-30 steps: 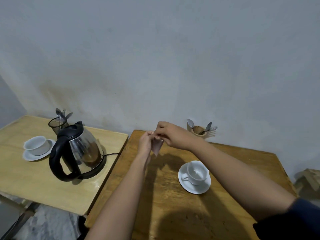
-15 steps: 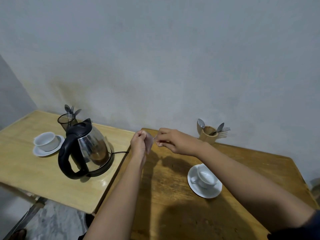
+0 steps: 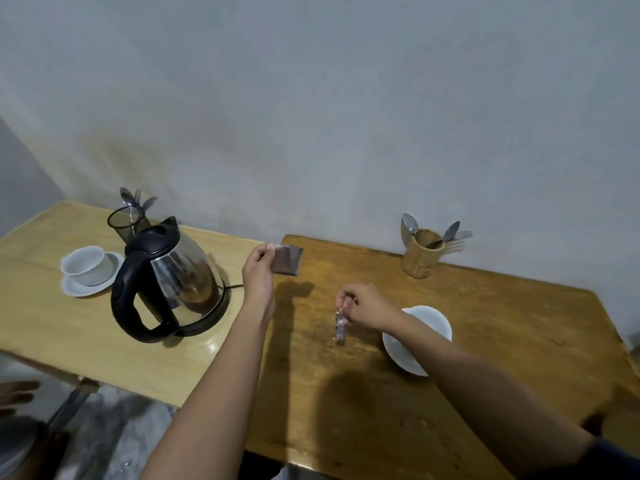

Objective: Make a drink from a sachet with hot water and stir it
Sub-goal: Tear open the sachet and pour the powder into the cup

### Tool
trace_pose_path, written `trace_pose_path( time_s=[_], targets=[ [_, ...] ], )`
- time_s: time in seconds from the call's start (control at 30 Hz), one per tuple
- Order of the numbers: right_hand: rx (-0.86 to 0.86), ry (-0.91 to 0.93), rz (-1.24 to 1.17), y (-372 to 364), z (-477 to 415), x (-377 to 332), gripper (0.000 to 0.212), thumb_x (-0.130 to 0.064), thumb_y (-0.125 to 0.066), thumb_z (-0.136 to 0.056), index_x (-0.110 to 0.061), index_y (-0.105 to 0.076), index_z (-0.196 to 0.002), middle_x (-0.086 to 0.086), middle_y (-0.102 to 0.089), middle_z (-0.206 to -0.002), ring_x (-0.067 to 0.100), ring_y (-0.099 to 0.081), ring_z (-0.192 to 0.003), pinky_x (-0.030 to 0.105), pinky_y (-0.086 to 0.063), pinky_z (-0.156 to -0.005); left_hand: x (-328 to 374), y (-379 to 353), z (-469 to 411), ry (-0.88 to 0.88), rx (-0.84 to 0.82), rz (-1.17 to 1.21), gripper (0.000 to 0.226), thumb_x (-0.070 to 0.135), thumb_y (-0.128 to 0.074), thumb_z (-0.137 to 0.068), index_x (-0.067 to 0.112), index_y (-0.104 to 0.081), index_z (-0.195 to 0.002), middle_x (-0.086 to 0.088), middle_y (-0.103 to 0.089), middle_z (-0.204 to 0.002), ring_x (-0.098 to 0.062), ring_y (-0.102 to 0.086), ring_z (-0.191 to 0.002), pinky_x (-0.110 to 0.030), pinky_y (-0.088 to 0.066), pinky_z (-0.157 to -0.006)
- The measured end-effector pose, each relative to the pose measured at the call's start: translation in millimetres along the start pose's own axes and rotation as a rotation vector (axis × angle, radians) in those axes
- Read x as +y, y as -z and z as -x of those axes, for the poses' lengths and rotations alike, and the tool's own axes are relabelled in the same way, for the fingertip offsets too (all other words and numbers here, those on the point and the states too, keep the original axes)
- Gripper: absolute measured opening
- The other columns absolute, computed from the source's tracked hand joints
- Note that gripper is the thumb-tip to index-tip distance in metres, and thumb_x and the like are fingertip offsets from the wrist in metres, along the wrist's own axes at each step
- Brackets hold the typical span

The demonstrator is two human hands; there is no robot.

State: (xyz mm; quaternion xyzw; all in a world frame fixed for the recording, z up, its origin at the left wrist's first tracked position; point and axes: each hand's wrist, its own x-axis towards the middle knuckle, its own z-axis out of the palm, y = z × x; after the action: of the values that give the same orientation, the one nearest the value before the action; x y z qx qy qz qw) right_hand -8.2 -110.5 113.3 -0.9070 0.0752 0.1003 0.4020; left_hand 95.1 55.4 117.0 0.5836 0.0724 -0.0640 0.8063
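My left hand (image 3: 259,275) pinches a dark sachet (image 3: 288,260) by its upper left corner, above the far left edge of the brown table (image 3: 485,341). Lower and to the right, my right hand (image 3: 367,308) holds a narrow torn-off strip (image 3: 340,328) that dangles just over the tabletop. A white cup on a saucer (image 3: 420,336) sits right of that hand, partly hidden by my forearm. The steel kettle with a black handle (image 3: 169,282) stands on its base on the lighter left table (image 3: 52,323).
A wooden holder with spoons and a fork (image 3: 423,253) stands at the back of the brown table. On the left table are a second white cup and saucer (image 3: 90,270) and a dark cup of spoons (image 3: 127,221). A narrow gap separates the tables.
The hands have parted: my right hand dropped toward the cup carrying the torn strip, while my left hand keeps the sachet raised. The view shifted a little.
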Motion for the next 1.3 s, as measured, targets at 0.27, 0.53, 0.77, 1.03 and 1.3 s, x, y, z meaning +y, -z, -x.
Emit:
trace_pose_path(
  time_s=[0.27, 0.53, 0.77, 1.03, 1.3],
  targets=[
    [-0.169, -0.356, -0.037, -66.7, -12.4, 58.9, 0.031, 0.006, -0.042, -0.08, -0.018, -0.052, -0.063, 0.002, -0.056, -0.064, 0.017, -0.06, -0.061, 0.03, -0.056, -0.063, -27.2, 23.6, 17.8, 0.061, -0.057, 0.009, 0.021, 0.012, -0.047, -0.094, 0.017, -0.059, -0.078, 0.001, -0.056, -0.084, -0.009, -0.052, -0.079, -0.019, -0.04, -0.07],
    [-0.297, -0.299, 0.157, -74.8, -9.3, 53.6, 0.017, 0.001, -0.053, -0.082, -0.013, -0.059, -0.088, -0.004, -0.049, -0.077, 0.019, -0.053, -0.09, 0.016, -0.037, -0.058, -37.2, 14.7, 23.4, 0.149, -0.131, -0.036, 0.016, 0.015, -0.05, -0.093, 0.018, -0.061, -0.082, 0.001, -0.06, -0.088, -0.01, -0.054, -0.084, -0.022, -0.042, -0.073],
    [0.023, -0.11, -0.271, -36.5, 10.0, 34.3, 0.029, -0.014, -0.065, -0.083, -0.012, -0.058, -0.11, 0.001, -0.056, -0.097, 0.017, -0.059, -0.079, 0.027, -0.051, -0.067, -41.5, -33.2, 37.5, 0.18, -0.219, -0.053, 0.016, 0.014, -0.05, -0.093, 0.015, -0.061, -0.082, -0.001, -0.06, -0.088, -0.013, -0.054, -0.087, -0.025, -0.043, -0.078],
    [0.467, -0.029, -0.54, 22.2, 41.5, 44.8, 0.004, -0.014, -0.063, -0.085, -0.016, -0.061, -0.083, -0.002, -0.06, -0.067, 0.011, -0.058, -0.06, 0.026, -0.047, -0.052, -52.9, -108.7, 63.0, 0.202, -0.291, -0.037, 0.02, 0.011, -0.051, -0.092, 0.019, -0.06, -0.077, 0.001, -0.061, -0.083, -0.01, -0.055, -0.081, -0.024, -0.043, -0.079],
    [0.665, -0.176, -0.701, 48.8, 74.3, 93.6, 0.014, -0.018, -0.059, -0.088, -0.007, -0.061, -0.097, 0.001, -0.061, -0.083, 0.009, -0.057, -0.074, 0.017, -0.048, -0.059, -71.6, -144.7, 84.6, 0.11, -0.525, -0.366, 0.012, 0.017, -0.051, -0.092, 0.013, -0.061, -0.097, -0.001, -0.063, -0.09, -0.016, -0.058, -0.09, -0.029, -0.049, -0.084]
  ],
)
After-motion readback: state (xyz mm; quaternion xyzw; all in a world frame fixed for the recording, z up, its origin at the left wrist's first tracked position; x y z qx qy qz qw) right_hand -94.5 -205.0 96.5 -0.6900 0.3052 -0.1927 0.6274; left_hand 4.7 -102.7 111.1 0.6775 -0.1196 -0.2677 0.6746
